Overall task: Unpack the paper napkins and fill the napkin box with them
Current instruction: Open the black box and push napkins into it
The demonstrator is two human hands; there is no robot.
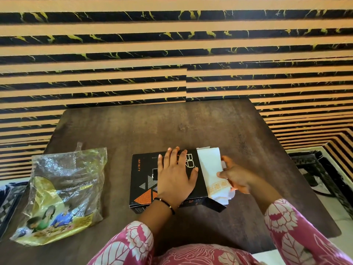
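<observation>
Pressing left hand [174,175] flat on box [142,180], right hand [236,177] pinching napkins [211,167]

"INFINITY", perhaps "RO", on black box [145,180]

- The left hand [174,175] lies flat on the black box [143,180] and covers most of its printed lettering and pattern.
- The napkins [212,173] hide the box's right end; whether they sit inside cannot be told.
- The right hand [236,177] hides their right edge.
- The print on the plastic wrapper [63,196] is too blurred to read.
- Both sleeves [305,232] are cut off by the bottom edge.
</observation>
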